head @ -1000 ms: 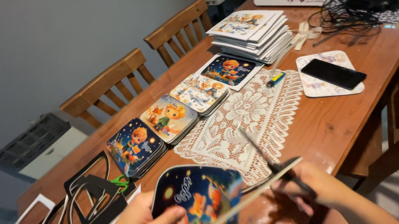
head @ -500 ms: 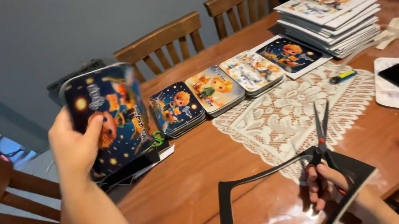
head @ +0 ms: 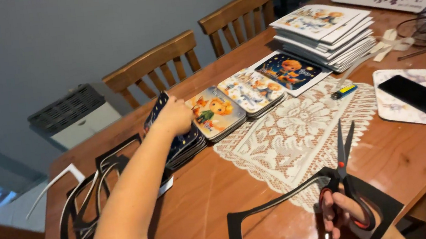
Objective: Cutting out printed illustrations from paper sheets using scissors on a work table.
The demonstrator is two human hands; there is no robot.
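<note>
Your left hand, left of the frame's centre, has its fingers curled around the top card of a dark-edged pile of cards and rests on that pile. Just to its right lie two more piles with bright cartoon pictures, the first pile touching the second pile, and beyond them a single dark blue card.

Your right hand, at the lower right, has its fingers through the handles of the scissors, whose blades point up and stand slightly parted. A black offcut frame hangs from the same hand across the wooden table.

More black offcuts lie at the lower left. A white lace mat fills the centre, and a black phone lies at the right edge.
</note>
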